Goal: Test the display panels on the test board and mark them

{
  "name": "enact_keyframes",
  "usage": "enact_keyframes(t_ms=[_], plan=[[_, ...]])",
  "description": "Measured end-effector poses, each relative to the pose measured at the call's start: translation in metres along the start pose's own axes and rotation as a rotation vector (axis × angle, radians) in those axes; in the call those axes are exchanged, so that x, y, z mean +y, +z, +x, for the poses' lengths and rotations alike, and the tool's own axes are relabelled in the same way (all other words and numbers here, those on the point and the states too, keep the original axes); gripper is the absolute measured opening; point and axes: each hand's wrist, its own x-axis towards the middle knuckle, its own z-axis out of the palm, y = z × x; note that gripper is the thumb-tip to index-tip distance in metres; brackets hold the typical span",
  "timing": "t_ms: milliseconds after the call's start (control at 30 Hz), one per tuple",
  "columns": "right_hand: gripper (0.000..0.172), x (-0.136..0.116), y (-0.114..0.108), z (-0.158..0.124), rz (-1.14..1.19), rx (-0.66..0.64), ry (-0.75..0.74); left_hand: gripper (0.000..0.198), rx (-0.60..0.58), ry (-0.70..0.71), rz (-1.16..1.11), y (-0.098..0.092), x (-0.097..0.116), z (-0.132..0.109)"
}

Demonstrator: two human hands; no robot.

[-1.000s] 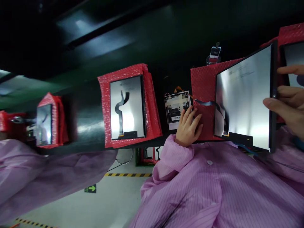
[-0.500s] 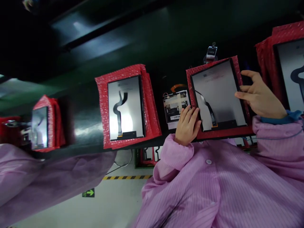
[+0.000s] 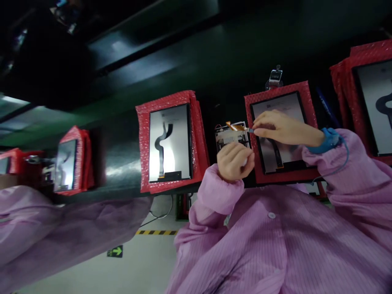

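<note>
A display panel [image 3: 277, 108] lies back side up on red bubble wrap [image 3: 279, 87] in front of me, its dark flex cable running down the middle. My right hand [image 3: 284, 128], with a blue wrist strap [image 3: 327, 139], reaches left across the panel and pinches the tip of an orange flex cable [image 3: 234, 126] coming from a small circuit board [image 3: 228, 136]. My left hand [image 3: 234, 161] rests just below that board with its fingers curled in; what they hold, if anything, is hidden.
Similar panels on red wrap lie at the middle [image 3: 170, 143], the far left [image 3: 65, 165] and the right edge [image 3: 375, 106]. A small counter device [image 3: 275, 76] stands behind my panel. Another person's purple sleeve [image 3: 61, 228] crosses the lower left. The floor shows striped tape [image 3: 156, 232].
My right hand laid the panel flat on the red wrap, let it go, then moved left and pinched the orange flex cable. My left hand came off the wrap and curled shut.
</note>
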Motion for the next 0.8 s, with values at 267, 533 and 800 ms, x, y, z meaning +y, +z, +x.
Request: enact_keyframes(t_ms=[267, 533, 800], plan=[[0.021, 0.002, 0.019, -0.004, 0.198, 0.020, -0.015, 0.026, -0.156, -0.154, 0.005, 0.016, -0.052, 0.014], [0.011, -0.009, 0.024, 0.000, 0.049, -0.030, -0.009, 0.018, -0.344, -0.234, -0.070, 0.016, -0.049, 0.003], [0.013, -0.008, 0.029, -0.001, -0.028, 0.010, 0.009, 0.015, -0.402, -0.348, -0.138, 0.018, -0.049, 0.002]])
